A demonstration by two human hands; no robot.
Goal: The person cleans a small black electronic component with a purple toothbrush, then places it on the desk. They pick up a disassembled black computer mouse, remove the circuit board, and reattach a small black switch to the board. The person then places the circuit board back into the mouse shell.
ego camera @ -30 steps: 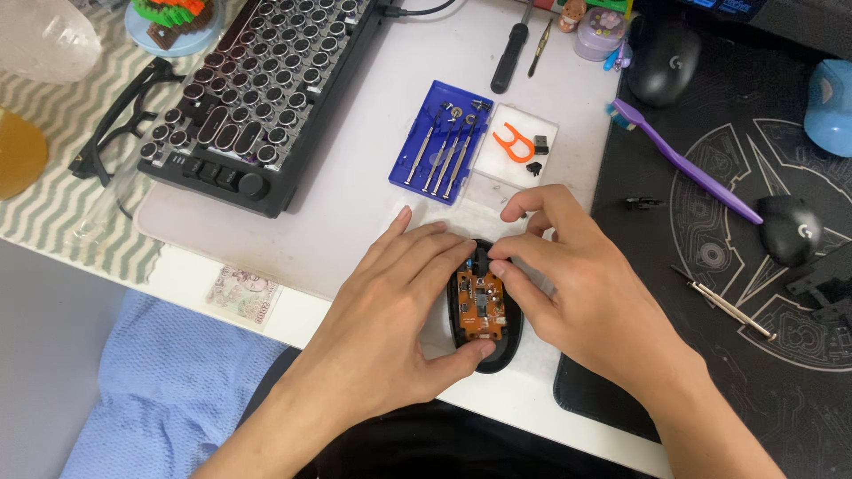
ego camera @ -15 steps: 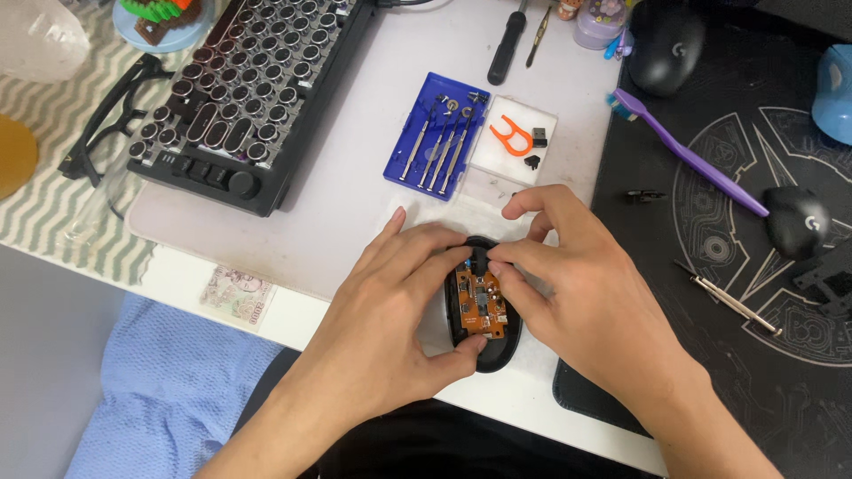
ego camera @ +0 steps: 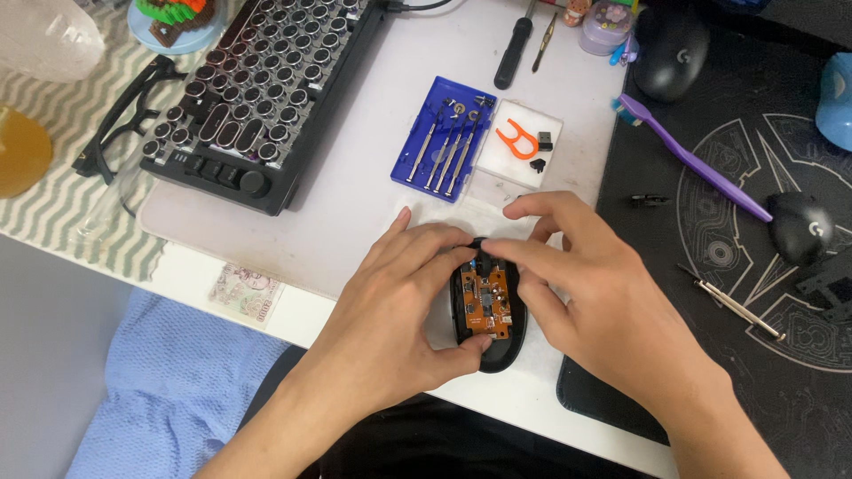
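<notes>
Hardly anything has shifted since a moment ago: both hands stay cupped round the opened black computer mouse base (ego camera: 490, 348), and only the view has drifted a little. It sits on the white desk mat (ego camera: 355, 195) at the near edge of the table, with its orange circuit board (ego camera: 486, 304) bared. The left hand (ego camera: 399, 302) wraps the shell, thumb along its near rim and fingers curled over the top. The right hand (ego camera: 603, 302) is loosely open, forefinger pressing the board's far end, thumb hidden from me.

Pushing on that board looks risky; a slip could bend a small part or nudge the shell off the table edge, I'd say.

Just beyond the hands lies a blue plastic tray of small screwdrivers (ego camera: 444, 140) beside a clear lid holding an orange puller (ego camera: 517, 142). A black round-keyed keyboard (ego camera: 257, 98) fills the left. On the dark patterned mat (ego camera: 754, 355) lie a purple toothbrush (ego camera: 692, 160), a loose slim screwdriver (ego camera: 732, 306) and a black mouse cover (ego camera: 799, 226), all close to the right wrist and easy to knock.
</notes>
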